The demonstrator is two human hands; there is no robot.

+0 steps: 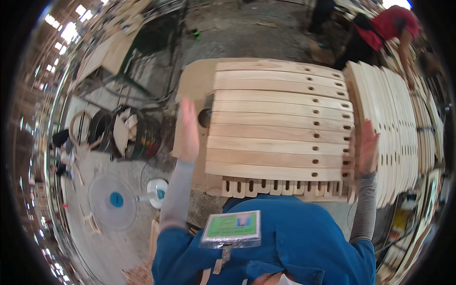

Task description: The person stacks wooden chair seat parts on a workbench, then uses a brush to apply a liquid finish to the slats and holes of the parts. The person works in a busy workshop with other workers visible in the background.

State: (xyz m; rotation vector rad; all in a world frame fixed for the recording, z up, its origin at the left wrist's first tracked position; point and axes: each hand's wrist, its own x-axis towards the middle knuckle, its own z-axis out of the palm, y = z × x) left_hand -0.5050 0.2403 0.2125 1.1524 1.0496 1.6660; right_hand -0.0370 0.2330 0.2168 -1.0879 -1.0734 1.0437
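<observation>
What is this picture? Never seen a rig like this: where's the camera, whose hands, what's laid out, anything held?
There is no robot here. A wide fisheye camera on a person's head looks down, so straight edges bend near the rim and the wearer's own blue shirt fills the bottom.

The two bare hands are the wearer's: left hand off the left end of a row of pale wooden slats, right hand by its right end. Both look open and slightly blurred; neither visibly grips anything, though I can't tell whether the right touches wood.

The slats lie side by side, slots toward their right ends. More slotted slats stand to the right. The person in red is someone else.
</observation>
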